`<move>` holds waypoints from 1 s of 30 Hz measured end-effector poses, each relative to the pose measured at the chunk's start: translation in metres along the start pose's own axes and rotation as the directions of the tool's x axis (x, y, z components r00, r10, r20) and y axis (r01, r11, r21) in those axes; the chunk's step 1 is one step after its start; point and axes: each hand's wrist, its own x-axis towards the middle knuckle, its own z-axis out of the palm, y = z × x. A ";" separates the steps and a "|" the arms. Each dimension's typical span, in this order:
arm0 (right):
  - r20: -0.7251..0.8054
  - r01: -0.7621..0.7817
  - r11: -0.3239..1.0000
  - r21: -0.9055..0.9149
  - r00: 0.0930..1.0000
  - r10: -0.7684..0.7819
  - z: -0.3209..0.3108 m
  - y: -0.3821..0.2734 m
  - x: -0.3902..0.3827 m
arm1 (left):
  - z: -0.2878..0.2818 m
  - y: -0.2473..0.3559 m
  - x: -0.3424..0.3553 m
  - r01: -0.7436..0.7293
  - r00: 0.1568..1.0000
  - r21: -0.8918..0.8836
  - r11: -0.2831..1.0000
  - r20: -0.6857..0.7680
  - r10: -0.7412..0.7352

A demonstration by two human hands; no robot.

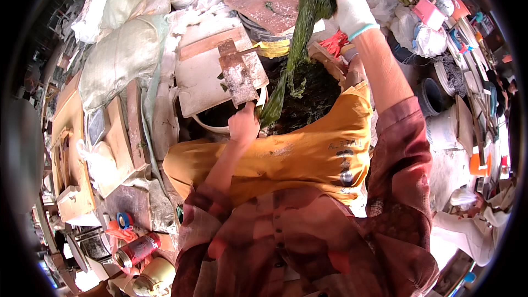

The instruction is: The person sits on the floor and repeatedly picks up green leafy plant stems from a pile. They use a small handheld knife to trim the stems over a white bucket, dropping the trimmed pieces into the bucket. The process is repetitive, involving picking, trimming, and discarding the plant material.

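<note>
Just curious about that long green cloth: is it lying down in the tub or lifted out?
Partly lifted. The gloved right hand holds the green cloth up by its top, while its lower end hangs into the dark-filled tub.

A: Right hand [347, 1], white-gloved, raised and clenched on the top of a long wet dark-green strip of fibrous material [300, 38].

B: Lower end?

A: Hangs into a dark green mass in a round pale-rimmed bucket [212, 126].

B: Left hand [243, 124]?

A: Bare, at the bucket rim, gripping a flat rusty metal trowel-like blade [241, 77] (grip partly hidden). Yellow cloth [308, 154] just below.
</note>
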 end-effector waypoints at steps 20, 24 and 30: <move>-0.074 0.458 0.889 0.015 0.887 -0.456 -0.030 -0.159 0.084 | 0.100 -0.060 -0.051 -0.185 0.772 0.372 0.910 0.628 -0.099; 0.093 0.360 0.933 0.015 0.928 -0.360 -0.014 -0.157 0.079 | 0.099 -0.055 -0.059 -0.225 0.721 0.338 0.914 0.689 -0.077; 0.355 0.143 0.979 -0.147 0.931 -0.083 -0.051 -0.110 0.064 | 0.079 -0.017 -0.036 -0.222 0.819 0.216 0.951 0.570 0.061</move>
